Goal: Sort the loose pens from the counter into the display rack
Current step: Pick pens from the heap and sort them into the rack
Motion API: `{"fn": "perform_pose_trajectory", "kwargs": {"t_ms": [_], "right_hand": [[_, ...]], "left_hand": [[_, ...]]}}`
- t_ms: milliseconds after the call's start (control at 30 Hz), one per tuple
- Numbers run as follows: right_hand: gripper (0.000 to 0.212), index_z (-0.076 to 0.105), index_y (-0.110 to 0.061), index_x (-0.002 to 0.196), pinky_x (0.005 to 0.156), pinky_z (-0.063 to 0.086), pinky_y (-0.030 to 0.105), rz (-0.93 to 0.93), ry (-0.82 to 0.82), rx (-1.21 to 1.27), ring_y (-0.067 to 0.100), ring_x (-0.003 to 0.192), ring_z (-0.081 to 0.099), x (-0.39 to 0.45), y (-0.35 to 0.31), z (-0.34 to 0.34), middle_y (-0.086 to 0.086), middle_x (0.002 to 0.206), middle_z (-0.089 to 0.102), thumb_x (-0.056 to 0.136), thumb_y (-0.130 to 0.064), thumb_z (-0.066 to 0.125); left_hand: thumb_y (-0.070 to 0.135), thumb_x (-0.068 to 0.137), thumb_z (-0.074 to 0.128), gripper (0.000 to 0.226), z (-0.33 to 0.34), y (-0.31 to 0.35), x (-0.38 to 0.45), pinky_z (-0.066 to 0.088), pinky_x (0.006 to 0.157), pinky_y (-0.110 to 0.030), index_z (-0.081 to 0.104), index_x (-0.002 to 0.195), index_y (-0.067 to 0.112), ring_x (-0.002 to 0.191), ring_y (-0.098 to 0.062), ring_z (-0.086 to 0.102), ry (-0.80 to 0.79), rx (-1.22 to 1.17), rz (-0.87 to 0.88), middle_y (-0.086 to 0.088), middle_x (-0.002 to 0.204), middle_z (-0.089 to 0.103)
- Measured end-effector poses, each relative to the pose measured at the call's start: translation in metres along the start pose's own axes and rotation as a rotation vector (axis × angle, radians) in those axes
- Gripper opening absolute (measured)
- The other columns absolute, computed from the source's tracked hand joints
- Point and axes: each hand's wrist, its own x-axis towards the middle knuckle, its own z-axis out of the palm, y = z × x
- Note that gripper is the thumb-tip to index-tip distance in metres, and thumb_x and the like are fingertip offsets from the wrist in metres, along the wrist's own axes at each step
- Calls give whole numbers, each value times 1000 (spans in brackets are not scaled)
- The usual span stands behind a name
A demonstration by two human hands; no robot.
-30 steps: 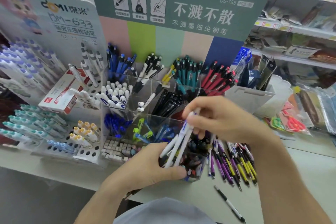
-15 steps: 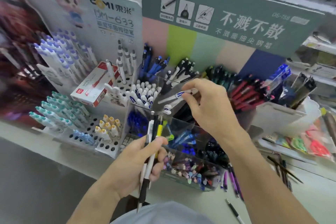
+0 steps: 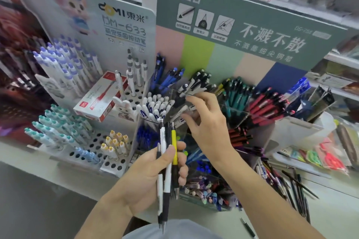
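Observation:
My left hand [image 3: 143, 178] grips a small bundle of pens [image 3: 167, 153], white, black and yellow, held upright in front of the display rack [image 3: 240, 112]. The rack is clear acrylic with compartments of blue, black-and-white, teal and red pens. My right hand [image 3: 207, 124] reaches over a middle compartment with its fingers spread apart. A white pen with blue print [image 3: 181, 112] lies in that compartment between thumb and forefinger, just under the fingertips. Loose pens [image 3: 281, 180] lie scattered on the counter at the right, and a single one [image 3: 247, 227] near the front edge.
A white peg stand [image 3: 114, 165] with capped pens fills the left. A red-and-white box [image 3: 97, 103] lies on it. A clear tray of small erasers [image 3: 204, 190] sits at the rack's front. Packets of scissors [image 3: 328, 159] lie at the far right.
My right hand carried a white pen from the bundle up to the middle compartment and its fingers have spread. My left hand lowered with the bundle. The view shifted left and closer.

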Motion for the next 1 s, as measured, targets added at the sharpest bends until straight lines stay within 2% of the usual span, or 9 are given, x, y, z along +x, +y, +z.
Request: {"fn": "perform_pose_trajectory", "kwargs": {"t_ms": [100, 167, 267, 333, 433, 567, 767, 900, 1000], "right_hand": [[34, 68, -2, 119, 87, 54, 24, -56, 43, 13, 12, 94, 62, -4, 2, -7, 10, 123, 59, 87, -4, 79], [23, 70, -2, 112, 82, 55, 26, -58, 73, 58, 13, 88, 63, -5, -1, -18, 9, 117, 62, 89, -2, 76], [5, 72, -5, 94, 69, 53, 25, -1, 59, 194, 13, 76, 63, -10, -17, -41, 1, 94, 67, 90, -4, 75], [8, 70, -10, 86, 61, 50, 22, 116, -36, 316, 12, 66, 63, -18, -32, -58, -10, 79, 67, 92, -12, 74], [25, 62, -12, 74, 51, 45, 19, 341, -309, 480, 7, 51, 61, -38, -45, -76, -6, 64, 69, 87, -23, 81], [35, 59, -18, 72, 53, 42, 17, 528, -605, 427, 3, 49, 54, -67, -45, -78, -4, 62, 67, 73, -32, 91], [28, 69, -22, 84, 57, 51, 26, 773, -568, 615, 13, 57, 62, -77, -41, -78, 4, 72, 73, 71, -23, 94], [9, 76, -21, 85, 63, 53, 27, 751, -533, 604, 11, 63, 64, -79, -38, -80, 0, 73, 74, 81, -17, 83], [8, 77, -21, 82, 60, 51, 23, 736, -469, 578, 10, 61, 65, -76, -40, -80, -2, 70, 74, 84, -14, 79]], "left_hand": [[22, 87, 66, 53, 1, 1, 3, 55, 67, -38, 55, 133, 0, 77, -29, 59, 3, 37, 14, -15, 91, 57], [21, 87, 66, 52, 2, -1, 4, 55, 67, -39, 54, 133, 0, 75, -29, 59, 15, 41, 21, -15, 91, 57], [20, 88, 65, 50, 7, -6, 6, 55, 65, -39, 55, 132, -1, 72, -28, 59, 22, -3, 13, -13, 88, 57], [19, 93, 64, 44, 13, -10, 8, 54, 65, -39, 56, 131, -1, 73, -28, 59, 45, -39, 28, -14, 88, 59], [24, 94, 56, 38, 21, -15, 13, 58, 65, -37, 61, 123, 1, 77, -26, 61, 174, -36, 80, -14, 89, 63], [28, 93, 53, 33, 29, -20, 17, 54, 70, -36, 59, 119, 7, 74, -20, 58, 212, -116, 175, -7, 84, 59], [35, 93, 53, 35, 30, -26, 23, 45, 77, -35, 62, 115, 10, 72, -17, 52, 248, -178, 205, -5, 86, 55], [37, 96, 48, 44, 30, -27, 22, 45, 88, -38, 65, 124, 7, 79, -19, 56, 257, -151, 200, -8, 90, 60], [33, 92, 50, 46, 33, -31, 22, 44, 102, -49, 65, 127, 6, 85, -22, 60, 277, -139, 231, -11, 92, 65]]}}
